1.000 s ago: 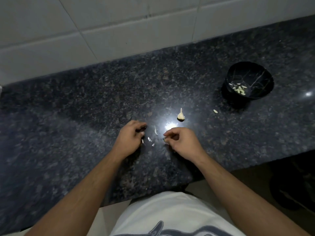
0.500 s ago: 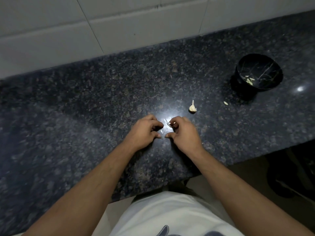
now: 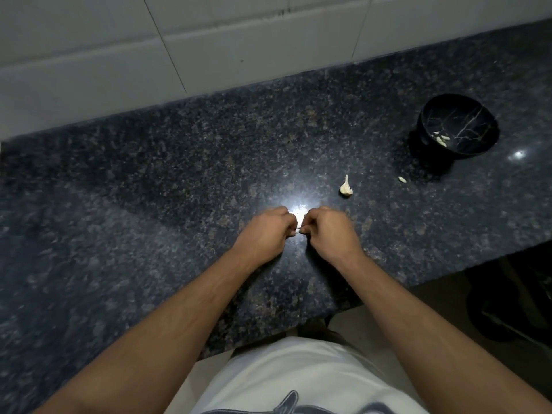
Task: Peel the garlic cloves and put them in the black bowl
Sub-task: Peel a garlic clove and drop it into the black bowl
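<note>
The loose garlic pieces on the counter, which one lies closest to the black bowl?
The small pale clove just in front of the black bowl. The larger garlic piece with the pointed stem sits farther left, nearer the hands.

No readable text, labels, brands or numbers anywhere. Shirt (image 3: 301,380) has a dark printed graphic at the bottom edge, cut off by the frame, no letters legible. Bowl (image 3: 466,115) shows only pale vein lines, not writing.
</note>
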